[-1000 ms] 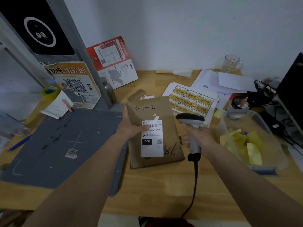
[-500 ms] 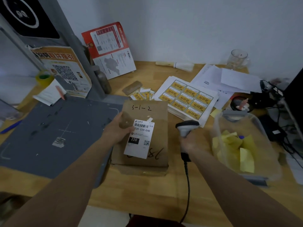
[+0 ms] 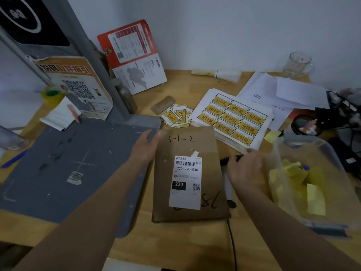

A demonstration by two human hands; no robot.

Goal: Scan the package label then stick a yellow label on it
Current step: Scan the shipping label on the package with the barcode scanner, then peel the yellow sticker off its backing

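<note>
The flat brown cardboard package [image 3: 187, 173] with a white printed shipping label [image 3: 186, 182] lay on the wooden table [image 3: 175, 241], its left edge over the grey mat [image 3: 64, 169]. The left hand [image 3: 145, 148] rested at its upper left corner, fingers [image 3: 154, 136] nearly straight and touching the cardboard. It looked light, stiff and thin, so a flat press or an edge pinch would probably hold it; the paper label was smooth and would take a sticker well. The right hand [image 3: 245, 169] lay just right of the package over the black handheld barcode scanner [image 3: 228, 180]; its fingers curled toward the scanner, though whether they gripped it could not be told. Loose cut yellow stickers [image 3: 175, 116] lay just beyond the left fingertips, a yellow sticker sheet [image 3: 232, 116] beside them.
</note>
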